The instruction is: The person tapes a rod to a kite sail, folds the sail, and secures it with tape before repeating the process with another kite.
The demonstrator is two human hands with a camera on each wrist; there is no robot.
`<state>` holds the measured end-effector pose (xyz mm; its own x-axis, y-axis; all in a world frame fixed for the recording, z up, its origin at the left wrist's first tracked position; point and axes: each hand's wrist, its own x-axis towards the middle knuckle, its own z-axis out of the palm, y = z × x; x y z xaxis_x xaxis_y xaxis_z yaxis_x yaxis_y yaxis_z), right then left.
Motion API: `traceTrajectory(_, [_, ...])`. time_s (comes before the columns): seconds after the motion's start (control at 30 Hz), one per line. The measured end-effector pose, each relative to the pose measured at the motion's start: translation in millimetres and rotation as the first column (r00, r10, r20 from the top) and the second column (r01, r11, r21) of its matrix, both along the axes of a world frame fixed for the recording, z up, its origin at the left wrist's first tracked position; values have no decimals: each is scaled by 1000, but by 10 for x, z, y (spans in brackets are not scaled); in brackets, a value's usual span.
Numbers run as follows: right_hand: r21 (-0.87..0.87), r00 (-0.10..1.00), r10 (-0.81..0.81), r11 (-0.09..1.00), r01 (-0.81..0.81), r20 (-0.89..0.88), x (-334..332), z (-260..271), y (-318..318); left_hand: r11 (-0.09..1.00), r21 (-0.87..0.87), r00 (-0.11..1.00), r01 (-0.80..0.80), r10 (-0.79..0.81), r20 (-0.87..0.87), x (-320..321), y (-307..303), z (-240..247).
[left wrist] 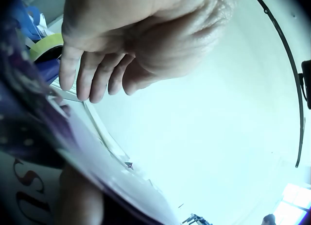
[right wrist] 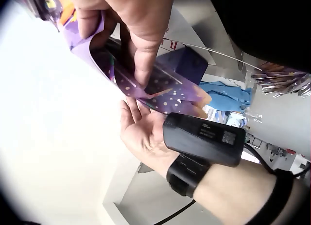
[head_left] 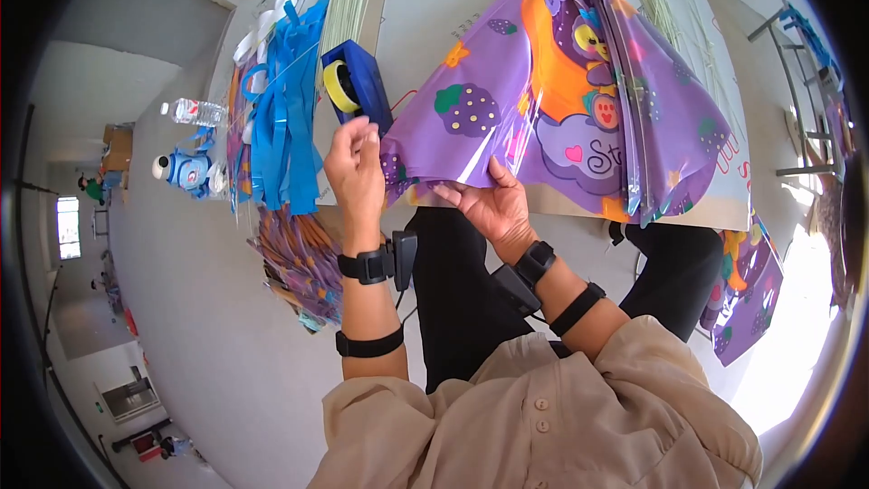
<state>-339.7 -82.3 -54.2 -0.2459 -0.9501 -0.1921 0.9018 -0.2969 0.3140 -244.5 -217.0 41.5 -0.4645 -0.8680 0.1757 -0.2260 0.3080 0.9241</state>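
A shiny purple plastic sheet (head_left: pixel 471 118), printed with a cartoon figure, strawberries and clouds, is spread over the table and folded upright toward its right side. My right hand (head_left: pixel 498 211) pinches its near edge, with the thumb on top; the right wrist view shows the film (right wrist: pixel 167 89) curling around the fingers. Close to the sheet's left corner is my left hand (head_left: pixel 358 167). Its fingers (left wrist: pixel 97 74) are loosely extended and hold nothing. Just beyond that hand stands a blue tape dispenser (head_left: pixel 369 81) with a yellow roll of tape (head_left: pixel 339 86).
Blue strips (head_left: pixel 290 109) hang over the table's left side. Bundles of thin pale rods (head_left: pixel 351 0) lie at the back. A water bottle (head_left: pixel 195 112) and a blue flask (head_left: pixel 186 170) are at far left. More printed sheets (head_left: pixel 303 258) hang below the table edge.
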Motion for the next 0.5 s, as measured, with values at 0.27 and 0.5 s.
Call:
traceTrajectory(0.27, [617, 956, 289, 762, -197, -52, 149, -49, 167, 884, -227, 868, -408, 453, 205, 491, -427, -681])
traceTrajectory(0.5, [565, 966, 259, 800, -200, -25, 166, -6, 187, 918, -196, 751, -346, 396, 528, -34, -399, -251])
